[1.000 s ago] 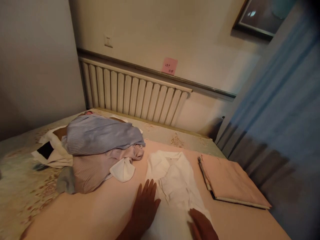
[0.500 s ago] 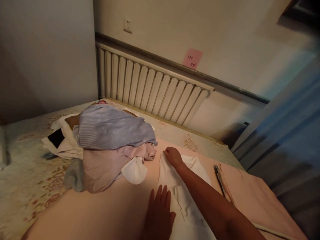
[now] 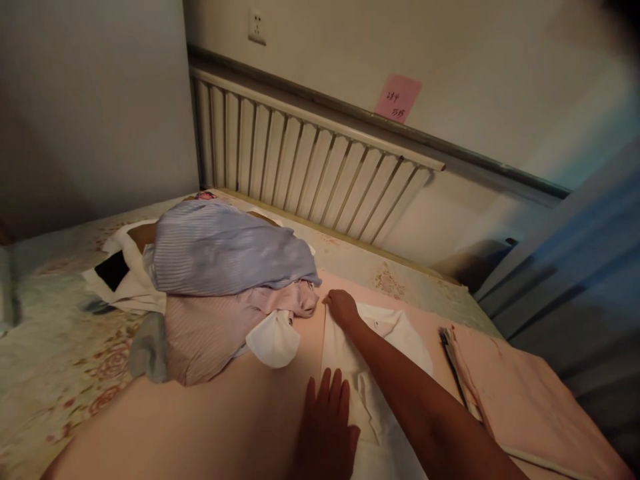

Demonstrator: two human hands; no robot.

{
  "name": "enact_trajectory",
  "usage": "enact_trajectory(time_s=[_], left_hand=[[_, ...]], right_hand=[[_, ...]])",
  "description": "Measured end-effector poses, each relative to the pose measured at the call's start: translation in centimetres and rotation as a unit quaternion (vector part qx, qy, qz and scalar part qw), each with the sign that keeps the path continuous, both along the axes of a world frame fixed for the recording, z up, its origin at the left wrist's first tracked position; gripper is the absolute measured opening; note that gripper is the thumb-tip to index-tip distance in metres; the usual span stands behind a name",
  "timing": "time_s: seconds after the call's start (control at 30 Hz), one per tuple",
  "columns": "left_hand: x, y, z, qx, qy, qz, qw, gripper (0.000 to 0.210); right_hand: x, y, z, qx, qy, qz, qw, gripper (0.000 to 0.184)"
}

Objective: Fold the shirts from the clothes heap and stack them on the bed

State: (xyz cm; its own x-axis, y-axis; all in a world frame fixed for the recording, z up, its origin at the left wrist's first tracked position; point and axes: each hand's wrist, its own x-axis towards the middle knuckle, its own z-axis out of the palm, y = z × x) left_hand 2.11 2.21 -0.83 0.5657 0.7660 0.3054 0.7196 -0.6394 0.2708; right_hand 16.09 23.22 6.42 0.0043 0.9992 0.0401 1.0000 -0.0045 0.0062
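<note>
A white garment (image 3: 387, 413), partly folded and creased, lies on a pink cloth (image 3: 215, 427). At its far left corner, my right hand (image 3: 343, 310) is closed in a pinch on the fabric edge. My left hand (image 3: 327, 420) lies flat with fingers stretched out, along the garment's near left edge. My right forearm crosses above the garment and hides part of it. Left of my hands is a heap of clothes, with a blue-grey striped garment (image 3: 230, 247) on top of a pinkish striped one (image 3: 215, 333). A white rounded cloth piece (image 3: 274, 339) sticks out of the heap.
A folded pink cloth (image 3: 540, 400) lies on the right, with a dark thin strip (image 3: 453, 367) along its left edge. Beneath everything is a floral cover (image 3: 65, 360). Behind stand a radiator (image 3: 310, 167) and a wall; a blue curtain (image 3: 575, 267) hangs at the right.
The view has shifted slightly. My right hand keeps its pinch on the white garment's corner, and the edge beside it looks straighter. My left hand stays flat.
</note>
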Motion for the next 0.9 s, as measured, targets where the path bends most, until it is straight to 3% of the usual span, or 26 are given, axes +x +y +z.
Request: enact_trajectory(time_s=[0.13, 0.3, 0.43, 0.53, 0.73, 0.9], left_hand=[[0.2, -0.1, -0.6, 0.03, -0.002, 0.016, 0.999, 0.06], [0.1, 0.0, -0.8, 0.055, -0.011, 0.016, 0.998, 0.056], [0.1, 0.1, -0.7, 0.068, -0.009, 0.021, 0.997, 0.055], [0.2, 0.2, -0.6, 0.075, -0.002, 0.02, 0.997, 0.056], [0.1, 0.6, -0.8, 0.098, 0.006, 0.018, 0.995, 0.054], [0.0, 0.8, -1.3, 0.133, 0.003, 0.01, 0.991, 0.051]], right_hand=[[-0.1, -0.9, -0.6, 0.022, 0.005, 0.01, 1.0, 0.025], [-0.4, -2.0, 0.7, 0.045, 0.019, 0.045, 0.998, 0.027], [-1.2, -5.4, 1.5, 0.062, 0.031, 0.101, 0.992, 0.037], [-1.7, -8.2, 0.6, 0.068, 0.049, 0.145, 0.986, 0.052], [-1.1, -8.9, -1.6, 0.019, 0.099, 0.11, 0.989, 0.062], [1.5, -8.7, 0.4, 0.051, 0.146, 0.095, 0.983, 0.051]])
